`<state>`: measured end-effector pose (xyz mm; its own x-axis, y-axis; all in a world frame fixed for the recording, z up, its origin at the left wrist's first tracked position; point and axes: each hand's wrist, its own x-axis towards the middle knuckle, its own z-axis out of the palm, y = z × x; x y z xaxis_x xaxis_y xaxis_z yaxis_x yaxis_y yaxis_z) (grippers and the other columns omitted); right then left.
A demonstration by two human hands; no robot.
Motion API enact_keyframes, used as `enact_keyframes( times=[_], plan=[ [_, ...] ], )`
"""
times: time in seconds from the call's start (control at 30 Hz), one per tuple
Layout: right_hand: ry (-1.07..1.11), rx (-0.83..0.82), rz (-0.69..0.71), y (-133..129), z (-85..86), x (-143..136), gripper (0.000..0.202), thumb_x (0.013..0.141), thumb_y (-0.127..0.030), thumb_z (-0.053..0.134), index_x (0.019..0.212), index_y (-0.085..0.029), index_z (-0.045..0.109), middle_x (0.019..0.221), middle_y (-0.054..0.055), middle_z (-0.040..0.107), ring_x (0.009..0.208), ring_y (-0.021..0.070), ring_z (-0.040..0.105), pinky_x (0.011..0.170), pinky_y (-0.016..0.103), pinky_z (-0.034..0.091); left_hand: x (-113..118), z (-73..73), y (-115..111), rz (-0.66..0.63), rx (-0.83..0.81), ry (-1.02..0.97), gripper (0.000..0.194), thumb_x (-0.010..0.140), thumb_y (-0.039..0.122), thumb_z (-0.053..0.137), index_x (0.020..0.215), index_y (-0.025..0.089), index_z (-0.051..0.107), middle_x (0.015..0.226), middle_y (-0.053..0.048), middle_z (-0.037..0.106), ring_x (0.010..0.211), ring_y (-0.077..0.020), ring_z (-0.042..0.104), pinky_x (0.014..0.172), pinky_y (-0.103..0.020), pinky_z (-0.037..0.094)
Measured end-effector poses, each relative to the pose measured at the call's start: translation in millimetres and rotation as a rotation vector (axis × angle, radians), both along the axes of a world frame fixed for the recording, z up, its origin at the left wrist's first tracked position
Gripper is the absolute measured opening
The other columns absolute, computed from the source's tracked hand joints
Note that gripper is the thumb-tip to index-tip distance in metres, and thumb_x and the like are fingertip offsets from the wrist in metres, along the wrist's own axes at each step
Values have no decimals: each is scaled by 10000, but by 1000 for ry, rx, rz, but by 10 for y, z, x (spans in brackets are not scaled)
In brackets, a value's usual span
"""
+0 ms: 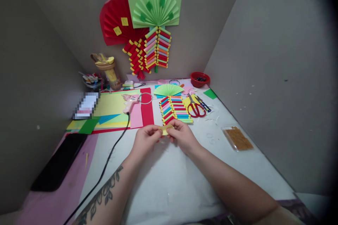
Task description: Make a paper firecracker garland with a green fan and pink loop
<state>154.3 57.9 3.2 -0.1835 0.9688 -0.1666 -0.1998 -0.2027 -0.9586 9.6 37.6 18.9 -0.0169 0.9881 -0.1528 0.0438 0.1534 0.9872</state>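
Note:
Between both hands is a small piece of yellow paper (164, 131), pinched at its two ends. My left hand (148, 137) closes thumb and fingers on its left end. On the other end my right hand (182, 135) does the same. Just beyond the fingers lie two columns of small coloured paper rolls (173, 109) with yellow ends. A pleated light green paper fan (169, 90) sits at the top of those rolls. Red-handled scissors (196, 109) rest to their right, close to a dark blue cutter (204, 104).
A glue gun (131, 103) with a black cord lies on coloured paper sheets (111, 102) at left. A phone (87, 105) and a black flat case (60, 161) are there too. A red bowl (200, 79) stands at the back, a brown packet (239, 138) at right. Paper fans (155, 5) hang on the wall.

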Motion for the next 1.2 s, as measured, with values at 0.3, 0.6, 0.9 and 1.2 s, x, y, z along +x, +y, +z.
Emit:
enact_keyframes(
  times=[0.3, 0.6, 0.9, 1.2],
  plan=[
    [145, -60, -85, -55, 80, -18, 100, 572, -178, 576, 651, -176, 637, 488, -30, 572, 408, 90, 489, 377, 183, 357, -10, 7, -20, -16, 0, -189, 134, 677, 211, 620, 781, 154, 682, 607, -20, 676, 588, -133, 623, 478, -177, 415],
    [213, 46, 16, -122, 178, 43, 136, 581, -165, 564, 618, -190, 693, 544, 7, 624, 495, 127, 550, 463, 230, 434, -48, 52, -5, -10, -84, -355, 87, 626, 175, 616, 689, 154, 672, 600, -2, 655, 515, -93, 565, 470, -173, 418],
    [84, 157, -1, -99, 76, 44, 100, 689, -250, 687, 699, -183, 613, 565, -23, 599, 467, 99, 522, 462, 221, 438, -64, 61, -78, 0, 108, -37, 121, 679, 227, 646, 761, 151, 692, 640, -10, 656, 553, -96, 554, 533, -192, 454],
    [38, 133, -57, -76, 104, 17, 254, 684, -284, 681, 872, -187, 538, 588, -45, 558, 509, 104, 531, 452, 210, 446, -9, 44, -77, 44, 48, 5, 351, 672, 294, 681, 988, 163, 602, 668, 0, 664, 542, -117, 596, 472, -186, 437]
  ],
)
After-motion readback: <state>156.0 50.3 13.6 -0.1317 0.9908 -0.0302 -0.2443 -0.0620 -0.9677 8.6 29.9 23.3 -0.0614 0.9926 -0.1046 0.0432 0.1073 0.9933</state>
